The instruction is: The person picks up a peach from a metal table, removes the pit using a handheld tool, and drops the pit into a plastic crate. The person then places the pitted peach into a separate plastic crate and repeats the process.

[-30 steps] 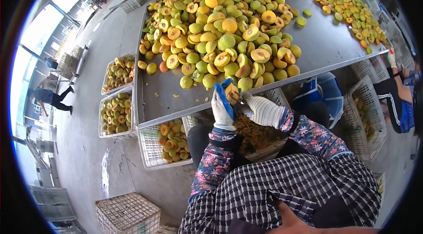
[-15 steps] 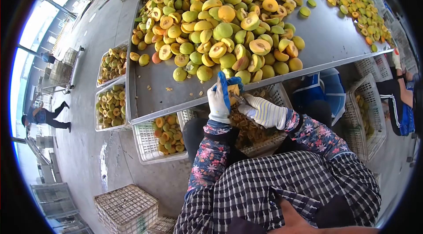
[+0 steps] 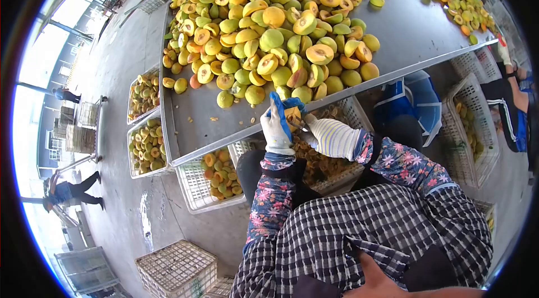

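Observation:
My left hand (image 3: 276,129), in a white glove with blue-coated fingers, is closed around a yellow peach half (image 3: 292,115) just off the table's near edge. My right hand (image 3: 336,136), in a striped knit glove, is closed on a small metal tool, mostly hidden, whose tip is at the fruit; I cannot make out its exact kind. Beyond both hands, a large heap of halved green-yellow peaches (image 3: 272,39) covers much of the metal table (image 3: 196,124). Below the hands stands a crate (image 3: 355,115) holding brownish-orange scraps.
Crates of peach halves (image 3: 147,146) stand left of the table, with another white crate (image 3: 193,188) under its edge. A stacked crate (image 3: 177,267) sits on the floor at lower left. Blue bags (image 3: 421,101) hang at right. Other people are at the far left and right edge.
The view has shifted slightly. Both hands stay together at the peach half, with the tool against it. At far left, a walking person has shifted position.

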Action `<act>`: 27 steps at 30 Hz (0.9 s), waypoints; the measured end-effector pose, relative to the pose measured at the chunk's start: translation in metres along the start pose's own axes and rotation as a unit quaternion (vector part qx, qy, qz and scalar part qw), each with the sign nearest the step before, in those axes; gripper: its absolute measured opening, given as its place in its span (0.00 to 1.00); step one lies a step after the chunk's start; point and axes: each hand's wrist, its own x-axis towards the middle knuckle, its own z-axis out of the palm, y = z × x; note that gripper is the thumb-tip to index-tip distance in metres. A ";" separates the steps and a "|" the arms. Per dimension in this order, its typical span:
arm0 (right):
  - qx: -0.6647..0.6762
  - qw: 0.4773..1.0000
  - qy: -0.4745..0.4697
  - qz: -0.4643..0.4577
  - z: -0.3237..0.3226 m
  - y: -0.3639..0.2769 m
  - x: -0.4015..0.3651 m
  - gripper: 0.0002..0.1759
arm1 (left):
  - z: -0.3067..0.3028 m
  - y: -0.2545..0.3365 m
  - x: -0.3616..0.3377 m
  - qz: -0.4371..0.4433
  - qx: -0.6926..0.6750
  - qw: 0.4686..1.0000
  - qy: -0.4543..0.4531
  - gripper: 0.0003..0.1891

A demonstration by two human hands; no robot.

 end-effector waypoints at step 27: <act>-0.009 0.999 -0.029 0.041 -0.001 -0.015 -0.007 0.18 | 0.012 0.001 -0.015 -0.077 -0.187 0.971 0.125 0.30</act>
